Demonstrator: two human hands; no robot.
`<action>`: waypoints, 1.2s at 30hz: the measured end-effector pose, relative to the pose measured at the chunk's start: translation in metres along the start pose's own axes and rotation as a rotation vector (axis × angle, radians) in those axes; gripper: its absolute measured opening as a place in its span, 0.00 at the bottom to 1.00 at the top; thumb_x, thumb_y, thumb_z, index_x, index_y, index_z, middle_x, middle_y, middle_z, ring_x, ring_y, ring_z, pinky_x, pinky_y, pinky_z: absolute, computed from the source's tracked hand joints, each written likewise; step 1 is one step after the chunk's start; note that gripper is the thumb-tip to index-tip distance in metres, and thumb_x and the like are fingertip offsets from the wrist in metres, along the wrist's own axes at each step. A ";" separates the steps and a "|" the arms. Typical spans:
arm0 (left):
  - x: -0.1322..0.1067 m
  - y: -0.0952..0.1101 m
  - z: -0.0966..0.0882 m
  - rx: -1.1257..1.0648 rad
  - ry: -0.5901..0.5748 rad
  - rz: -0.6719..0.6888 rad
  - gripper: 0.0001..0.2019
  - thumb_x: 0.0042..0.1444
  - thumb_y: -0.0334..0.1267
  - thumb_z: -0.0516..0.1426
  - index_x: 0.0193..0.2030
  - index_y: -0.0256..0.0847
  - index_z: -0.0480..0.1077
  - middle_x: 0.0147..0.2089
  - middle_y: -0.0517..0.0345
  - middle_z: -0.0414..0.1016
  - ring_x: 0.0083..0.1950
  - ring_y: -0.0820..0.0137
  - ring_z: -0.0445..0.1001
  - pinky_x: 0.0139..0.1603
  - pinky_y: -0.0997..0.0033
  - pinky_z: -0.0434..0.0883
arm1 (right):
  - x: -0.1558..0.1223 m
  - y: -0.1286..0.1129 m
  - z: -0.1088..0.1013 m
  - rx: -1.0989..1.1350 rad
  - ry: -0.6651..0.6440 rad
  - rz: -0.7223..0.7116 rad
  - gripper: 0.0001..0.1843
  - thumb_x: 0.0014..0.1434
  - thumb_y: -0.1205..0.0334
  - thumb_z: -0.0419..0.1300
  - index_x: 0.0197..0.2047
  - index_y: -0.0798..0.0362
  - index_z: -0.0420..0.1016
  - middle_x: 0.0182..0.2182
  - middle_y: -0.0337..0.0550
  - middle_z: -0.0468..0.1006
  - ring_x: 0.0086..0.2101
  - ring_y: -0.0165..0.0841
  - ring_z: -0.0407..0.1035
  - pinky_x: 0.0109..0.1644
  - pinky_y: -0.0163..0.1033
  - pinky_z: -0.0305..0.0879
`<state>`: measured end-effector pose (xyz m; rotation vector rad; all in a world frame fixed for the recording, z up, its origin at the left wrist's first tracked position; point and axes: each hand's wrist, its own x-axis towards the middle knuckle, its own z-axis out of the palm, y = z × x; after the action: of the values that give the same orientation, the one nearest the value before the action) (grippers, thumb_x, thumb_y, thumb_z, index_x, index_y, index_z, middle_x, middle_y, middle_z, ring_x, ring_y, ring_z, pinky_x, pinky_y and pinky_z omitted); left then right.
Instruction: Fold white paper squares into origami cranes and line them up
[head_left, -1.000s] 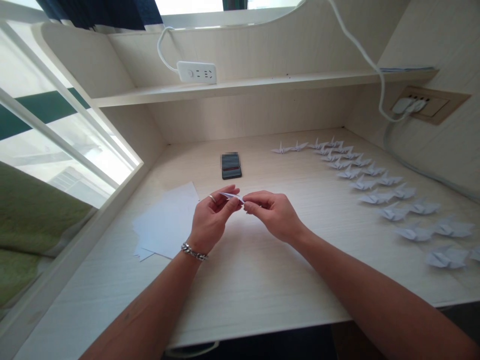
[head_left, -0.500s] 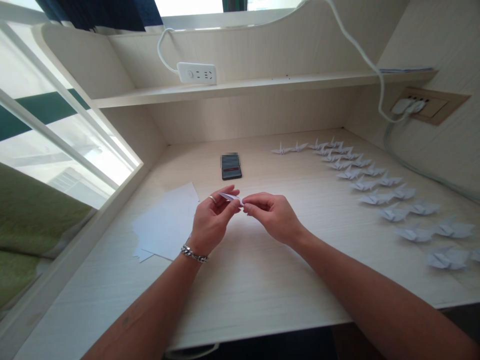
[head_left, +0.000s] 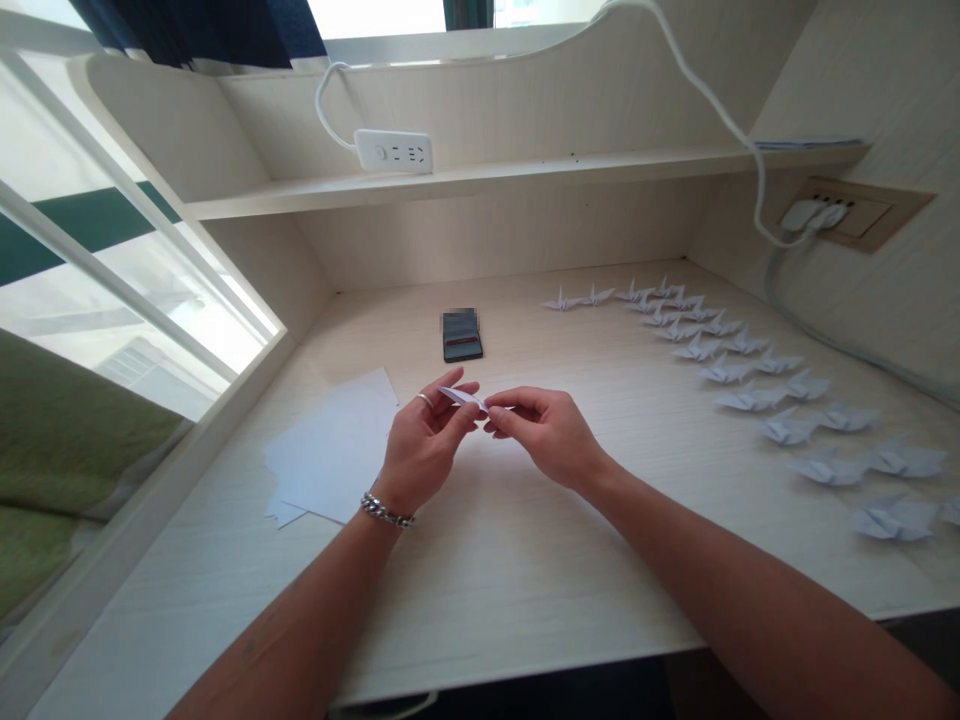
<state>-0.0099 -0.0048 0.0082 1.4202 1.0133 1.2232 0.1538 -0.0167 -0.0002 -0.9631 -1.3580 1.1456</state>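
Note:
Both hands meet above the middle of the pale wooden desk (head_left: 480,560). My left hand (head_left: 424,445), with a ring and a chain bracelet, pinches one end of a small folded white paper piece (head_left: 463,397). My right hand (head_left: 544,430) pinches the other end with thumb and fingertips. The paper is held just above the desk surface. A stack of plain white sheets (head_left: 334,450) lies flat to the left of my left hand.
Several folded white paper cranes (head_left: 750,370) sit in two rows along the right side. A dark phone (head_left: 462,335) lies face up behind the hands. A power strip (head_left: 394,150) rests on the shelf, and a cable runs to a wall socket (head_left: 840,212).
The hands stay in the same spot; the fingers have shifted slightly on the folded paper, whose left tip now sticks up a little more.

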 end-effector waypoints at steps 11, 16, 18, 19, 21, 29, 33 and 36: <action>0.000 0.001 -0.002 -0.013 -0.034 -0.003 0.30 0.52 0.42 0.63 0.61 0.36 0.62 0.53 0.41 0.74 0.44 0.64 0.77 0.44 0.62 0.76 | 0.002 -0.003 0.000 0.133 -0.048 0.093 0.14 0.51 0.55 0.66 0.38 0.55 0.80 0.32 0.45 0.81 0.33 0.34 0.76 0.43 0.45 0.74; -0.001 0.001 -0.001 -0.046 -0.025 -0.026 0.30 0.51 0.41 0.64 0.59 0.35 0.63 0.53 0.41 0.74 0.47 0.61 0.77 0.46 0.61 0.75 | 0.001 -0.002 0.001 0.094 -0.052 0.075 0.14 0.53 0.55 0.65 0.39 0.55 0.80 0.33 0.46 0.81 0.33 0.34 0.76 0.42 0.44 0.75; -0.001 0.003 -0.001 -0.045 -0.024 -0.037 0.31 0.49 0.40 0.65 0.59 0.35 0.63 0.54 0.41 0.74 0.48 0.61 0.76 0.48 0.60 0.75 | 0.001 -0.002 0.002 0.061 -0.041 0.066 0.14 0.55 0.55 0.63 0.40 0.56 0.80 0.33 0.46 0.81 0.33 0.34 0.76 0.41 0.44 0.75; -0.001 0.003 -0.001 -0.043 -0.027 -0.037 0.31 0.49 0.40 0.65 0.59 0.35 0.64 0.54 0.41 0.74 0.49 0.60 0.76 0.49 0.59 0.75 | 0.000 -0.002 0.002 0.038 -0.032 0.058 0.14 0.56 0.55 0.62 0.40 0.57 0.79 0.33 0.47 0.81 0.32 0.34 0.76 0.41 0.44 0.75; -0.001 0.004 -0.001 -0.039 -0.035 -0.033 0.31 0.48 0.39 0.65 0.59 0.35 0.64 0.54 0.41 0.74 0.50 0.60 0.76 0.51 0.58 0.74 | 0.000 -0.002 0.002 -0.010 -0.019 0.039 0.14 0.57 0.56 0.61 0.40 0.57 0.79 0.33 0.47 0.80 0.32 0.34 0.76 0.41 0.43 0.75; 0.001 0.002 -0.001 -0.040 -0.016 -0.051 0.30 0.48 0.40 0.65 0.58 0.33 0.65 0.54 0.40 0.74 0.51 0.59 0.75 0.52 0.58 0.74 | -0.003 -0.003 0.001 -0.206 -0.020 -0.067 0.12 0.59 0.56 0.60 0.41 0.54 0.79 0.32 0.46 0.81 0.33 0.35 0.75 0.40 0.42 0.73; 0.001 0.002 -0.001 -0.031 -0.024 -0.043 0.31 0.49 0.40 0.65 0.59 0.33 0.64 0.56 0.40 0.73 0.51 0.59 0.75 0.52 0.57 0.74 | -0.002 -0.002 0.001 -0.140 -0.036 -0.037 0.13 0.58 0.56 0.60 0.42 0.55 0.79 0.33 0.47 0.81 0.33 0.36 0.75 0.41 0.43 0.73; 0.000 0.001 -0.001 -0.021 -0.034 -0.029 0.31 0.50 0.40 0.65 0.60 0.32 0.63 0.56 0.39 0.72 0.52 0.58 0.75 0.52 0.56 0.74 | 0.000 -0.001 0.001 -0.033 -0.051 0.006 0.14 0.57 0.55 0.61 0.42 0.57 0.80 0.33 0.48 0.81 0.33 0.36 0.76 0.41 0.44 0.74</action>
<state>-0.0108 -0.0047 0.0094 1.4007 0.9917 1.1812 0.1532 -0.0171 0.0010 -0.9672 -1.4197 1.1627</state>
